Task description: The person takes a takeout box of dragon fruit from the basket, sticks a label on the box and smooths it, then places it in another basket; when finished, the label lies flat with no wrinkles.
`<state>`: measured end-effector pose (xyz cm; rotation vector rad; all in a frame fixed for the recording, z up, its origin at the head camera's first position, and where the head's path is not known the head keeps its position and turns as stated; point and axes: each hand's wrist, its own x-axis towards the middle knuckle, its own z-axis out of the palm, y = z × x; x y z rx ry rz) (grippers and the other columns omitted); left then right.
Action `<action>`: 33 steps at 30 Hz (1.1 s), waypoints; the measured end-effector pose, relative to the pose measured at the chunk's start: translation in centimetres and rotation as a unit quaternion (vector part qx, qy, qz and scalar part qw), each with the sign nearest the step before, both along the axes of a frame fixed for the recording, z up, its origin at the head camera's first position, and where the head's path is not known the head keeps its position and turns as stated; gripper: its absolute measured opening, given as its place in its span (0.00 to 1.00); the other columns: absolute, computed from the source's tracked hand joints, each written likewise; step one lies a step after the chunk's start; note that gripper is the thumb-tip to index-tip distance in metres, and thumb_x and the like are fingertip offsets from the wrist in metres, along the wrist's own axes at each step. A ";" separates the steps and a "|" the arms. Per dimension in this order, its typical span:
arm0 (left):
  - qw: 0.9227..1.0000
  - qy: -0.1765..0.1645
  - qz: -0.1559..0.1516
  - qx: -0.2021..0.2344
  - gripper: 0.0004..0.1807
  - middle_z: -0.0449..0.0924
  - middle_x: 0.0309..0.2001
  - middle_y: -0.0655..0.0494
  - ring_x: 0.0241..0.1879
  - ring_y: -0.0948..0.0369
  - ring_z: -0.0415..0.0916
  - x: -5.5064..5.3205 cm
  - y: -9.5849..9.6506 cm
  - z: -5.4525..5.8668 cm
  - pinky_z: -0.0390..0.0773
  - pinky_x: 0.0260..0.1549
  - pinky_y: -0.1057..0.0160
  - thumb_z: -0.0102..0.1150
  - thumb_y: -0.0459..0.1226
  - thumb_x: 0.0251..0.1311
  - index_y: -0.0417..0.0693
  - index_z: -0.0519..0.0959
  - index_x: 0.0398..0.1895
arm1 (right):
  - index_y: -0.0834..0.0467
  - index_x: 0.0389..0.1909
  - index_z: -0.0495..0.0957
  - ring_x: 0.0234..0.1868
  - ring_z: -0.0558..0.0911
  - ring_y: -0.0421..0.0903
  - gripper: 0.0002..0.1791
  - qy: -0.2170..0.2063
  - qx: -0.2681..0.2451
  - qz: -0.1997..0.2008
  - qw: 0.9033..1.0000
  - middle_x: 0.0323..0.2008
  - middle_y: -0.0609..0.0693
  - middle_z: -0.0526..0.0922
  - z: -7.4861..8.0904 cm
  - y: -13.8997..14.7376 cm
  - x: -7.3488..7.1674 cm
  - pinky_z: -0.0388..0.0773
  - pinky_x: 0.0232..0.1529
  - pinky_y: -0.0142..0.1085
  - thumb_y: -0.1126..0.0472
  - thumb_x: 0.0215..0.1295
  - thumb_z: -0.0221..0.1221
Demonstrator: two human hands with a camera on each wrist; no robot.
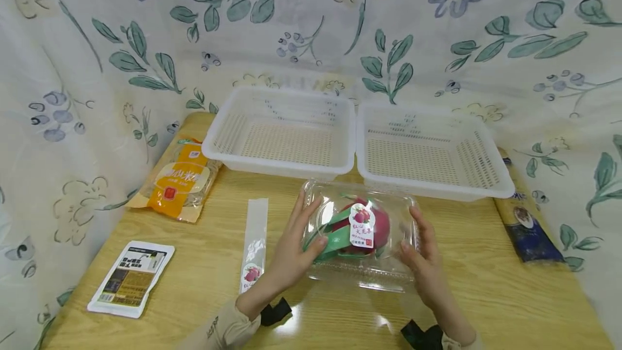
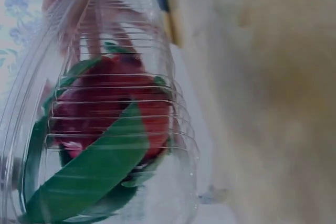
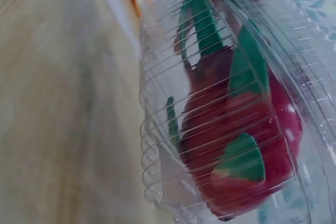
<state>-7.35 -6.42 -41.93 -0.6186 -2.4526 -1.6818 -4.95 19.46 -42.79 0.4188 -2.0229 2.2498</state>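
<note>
A wooden table (image 1: pixel 486 285) is backed by a flower-printed cloth (image 1: pixel 311 26). A clear clamshell box (image 1: pixel 362 231) with a red dragon fruit (image 1: pixel 379 226) inside is held at the table's middle, gripped by the left hand (image 1: pixel 293 247) and right hand (image 1: pixel 423 255) at its short ends; its long axis runs left to right. Just beyond it, two white baskets (image 1: pixel 279 163) stand side by side. Bare wood lies in front. In the wrist views the box's far ends are cut off.
</note>
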 end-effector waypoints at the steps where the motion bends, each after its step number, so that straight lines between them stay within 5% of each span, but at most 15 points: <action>1: 1.000 0.003 -0.003 0.001 0.38 0.32 0.79 0.45 0.74 0.36 0.43 -0.3 0.3 0.5 0.59 0.55 0.23 0.56 0.38 0.64 0.54 0.54 0.76 | 0.49 0.76 0.50 0.65 0.63 0.31 0.34 0.015 -0.018 0.010 1.000 0.75 0.36 0.45 0.3 0.4 -0.3 0.80 0.49 0.28 0.73 0.72 0.41; 3: 1.000 0.004 -0.009 0.004 0.38 0.32 0.79 0.45 0.74 0.37 0.42 -1.1 0.9 1.4 0.60 0.56 0.24 0.56 0.38 0.64 0.53 0.54 0.76 | 0.48 0.75 0.52 0.63 0.66 0.29 0.33 0.034 -0.044 0.024 0.998 0.73 0.31 0.49 1.1 1.1 -1.0 0.79 0.44 0.22 0.72 0.73 0.41; 7: 1.000 0.000 -0.011 0.001 0.36 0.33 0.79 0.45 0.75 0.38 0.43 -2.9 2.3 3.4 0.60 0.58 0.26 0.56 0.39 0.64 0.51 0.56 0.75 | 0.46 0.75 0.54 0.58 0.69 0.26 0.30 0.036 -0.070 0.036 0.996 0.77 0.40 0.39 3.0 2.6 -2.5 0.68 0.22 0.14 0.69 0.75 0.41; 10: 1.000 -0.002 -0.021 0.001 0.35 0.33 0.79 0.46 0.76 0.40 0.41 -4.5 3.4 4.8 0.55 0.61 0.26 0.56 0.40 0.64 0.51 0.57 0.74 | 0.46 0.73 0.57 0.59 0.69 0.30 0.29 0.024 -0.088 0.026 0.996 0.78 0.45 0.36 4.5 3.8 -3.5 0.74 0.26 0.16 0.68 0.75 0.42; 14: 0.999 -0.012 -0.046 0.023 0.37 0.33 0.79 0.49 0.77 0.45 0.36 -6.2 4.7 6.1 0.48 0.65 0.28 0.56 0.41 0.63 0.52 0.55 0.75 | 0.48 0.72 0.59 0.61 0.73 0.37 0.28 -0.001 -0.122 0.005 0.993 0.78 0.43 0.37 6.3 5.3 -4.3 0.85 0.37 0.33 0.70 0.74 0.43; 17: 0.995 -0.026 -0.069 0.060 0.38 0.33 0.79 0.50 0.78 0.47 0.36 -7.4 5.4 6.7 0.46 0.69 0.33 0.55 0.39 0.63 0.50 0.53 0.76 | 0.47 0.71 0.59 0.59 0.76 0.35 0.28 -0.034 -0.127 -0.015 0.991 0.79 0.43 0.31 7.5 6.2 -4.6 0.83 0.34 0.28 0.70 0.74 0.44; 21: 0.987 -0.053 -0.105 0.107 0.39 0.31 0.79 0.53 0.77 0.47 0.37 -8.8 6.4 7.0 0.50 0.70 0.37 0.53 0.34 0.66 0.50 0.49 0.77 | 0.45 0.70 0.60 0.54 0.79 0.35 0.28 -0.073 -0.140 -0.028 0.987 0.78 0.40 0.29 8.7 7.7 -5.5 0.73 0.22 0.19 0.70 0.73 0.46; 24: 0.984 -0.067 -0.116 0.114 0.39 0.29 0.79 0.58 0.78 0.49 0.36 -9.8 7.4 7.0 0.52 0.70 0.38 0.51 0.36 0.68 0.54 0.46 0.78 | 0.43 0.69 0.60 0.50 0.81 0.35 0.29 -0.095 -0.137 -0.038 0.985 0.78 0.38 0.30 9.4 9.0 -6.7 0.75 0.26 0.19 0.69 0.72 0.48; 26: 0.984 -0.070 -0.112 0.118 0.38 0.30 0.79 0.58 0.78 0.51 0.35 -10.5 8.3 6.9 0.51 0.72 0.41 0.50 0.37 0.69 0.55 0.45 0.78 | 0.42 0.71 0.58 0.47 0.82 0.34 0.31 -0.112 -0.120 -0.049 0.985 0.78 0.37 0.32 9.8 9.8 -7.6 0.79 0.42 0.24 0.68 0.72 0.49; 28: 0.985 -0.073 -0.097 0.122 0.37 0.33 0.79 0.59 0.78 0.53 0.37 -11.1 9.2 6.6 0.51 0.73 0.45 0.48 0.39 0.70 0.56 0.45 0.78 | 0.42 0.73 0.53 0.47 0.80 0.33 0.33 -0.122 -0.100 -0.055 0.986 0.78 0.36 0.31 10.1 10.6 -8.3 0.82 0.46 0.33 0.67 0.72 0.50; 32: 0.988 -0.072 -0.068 0.122 0.34 0.39 0.79 0.60 0.77 0.53 0.43 -11.5 10.4 5.8 0.51 0.74 0.48 0.43 0.44 0.73 0.58 0.45 0.78 | 0.44 0.76 0.43 0.52 0.73 0.37 0.38 -0.139 -0.106 -0.052 0.983 0.77 0.33 0.29 10.3 11.6 -9.5 0.85 0.42 0.42 0.66 0.73 0.49; 33: 0.989 -0.065 -0.064 0.117 0.33 0.40 0.79 0.60 0.77 0.53 0.43 -11.5 10.6 5.5 0.52 0.73 0.48 0.41 0.46 0.74 0.57 0.45 0.78 | 0.43 0.77 0.42 0.53 0.70 0.39 0.39 -0.143 -0.114 -0.052 0.982 0.77 0.32 0.29 10.3 11.8 -9.9 0.86 0.34 0.43 0.66 0.73 0.49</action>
